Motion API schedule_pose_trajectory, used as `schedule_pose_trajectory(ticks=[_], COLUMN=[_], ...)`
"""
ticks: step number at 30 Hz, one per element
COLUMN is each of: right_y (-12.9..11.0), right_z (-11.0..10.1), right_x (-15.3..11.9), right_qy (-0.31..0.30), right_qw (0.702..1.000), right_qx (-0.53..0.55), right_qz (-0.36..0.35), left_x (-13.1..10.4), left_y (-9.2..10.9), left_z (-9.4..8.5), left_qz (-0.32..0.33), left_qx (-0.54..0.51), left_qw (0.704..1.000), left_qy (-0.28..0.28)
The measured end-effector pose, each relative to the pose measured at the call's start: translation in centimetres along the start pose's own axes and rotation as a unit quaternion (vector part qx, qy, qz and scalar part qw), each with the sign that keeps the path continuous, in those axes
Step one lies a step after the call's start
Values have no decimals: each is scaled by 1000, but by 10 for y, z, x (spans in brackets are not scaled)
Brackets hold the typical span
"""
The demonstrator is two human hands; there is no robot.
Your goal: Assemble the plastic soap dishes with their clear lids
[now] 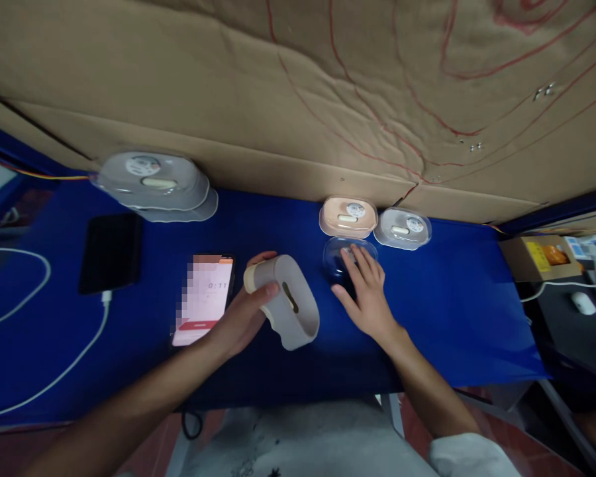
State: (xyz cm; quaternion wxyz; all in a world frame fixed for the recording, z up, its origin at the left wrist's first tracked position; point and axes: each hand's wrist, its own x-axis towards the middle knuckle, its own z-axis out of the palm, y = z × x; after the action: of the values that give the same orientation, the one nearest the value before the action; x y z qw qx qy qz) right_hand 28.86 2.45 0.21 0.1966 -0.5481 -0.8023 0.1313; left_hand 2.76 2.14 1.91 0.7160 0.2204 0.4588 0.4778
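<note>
Our left fingers (269,291) clamped the tilted grey case (302,308); rightward, our right fingers (360,262), slightly apart, touched the clear lid (336,260), long axis sideways.

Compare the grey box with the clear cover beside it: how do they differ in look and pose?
The grey box is opaque, while the clear cover is see-through.
The grey box is held tilted in the left hand; the clear cover lies on the blue tabletop under the right hand.
Both have rounded outlines.
</note>
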Motion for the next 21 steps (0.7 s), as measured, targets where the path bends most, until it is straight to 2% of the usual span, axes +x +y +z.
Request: schedule_pose_trajectory(ticks=[2, 5, 8, 11, 13, 16, 19, 21], right_y=[3, 5, 11, 20, 20, 6, -18, -31], right_z=[5, 8, 4, -1, -2, -1, 5, 9], right_x=[3, 4, 5, 5, 5, -1, -9, -14], right_qy=[-13, -17, -3, -15, -18, -6, -53, -84], right_qw=[997, 995, 993, 995, 998, 993, 964, 947], right_qx=[-67, -100, -115, -97, -47, 105, 262, 308], right_qz=[21, 25, 36, 34, 42, 47, 0, -23], left_x=[0, -2, -3, -4, -6, -8, -10, -11], left_y=[3, 1, -2, -3, -4, -7, -10, -14], left_z=[4, 7, 5, 2, 0, -1, -1, -1], left_qz=[-49, -69, -80, -83, -57, 23, 120, 168], left_qx=[-11, -4, 18, 44, 62, 119, 177, 192], left_qw=[999, 998, 996, 991, 989, 983, 963, 950], left_qy=[11, -3, -43, -95, -119, -138, -162, -180])
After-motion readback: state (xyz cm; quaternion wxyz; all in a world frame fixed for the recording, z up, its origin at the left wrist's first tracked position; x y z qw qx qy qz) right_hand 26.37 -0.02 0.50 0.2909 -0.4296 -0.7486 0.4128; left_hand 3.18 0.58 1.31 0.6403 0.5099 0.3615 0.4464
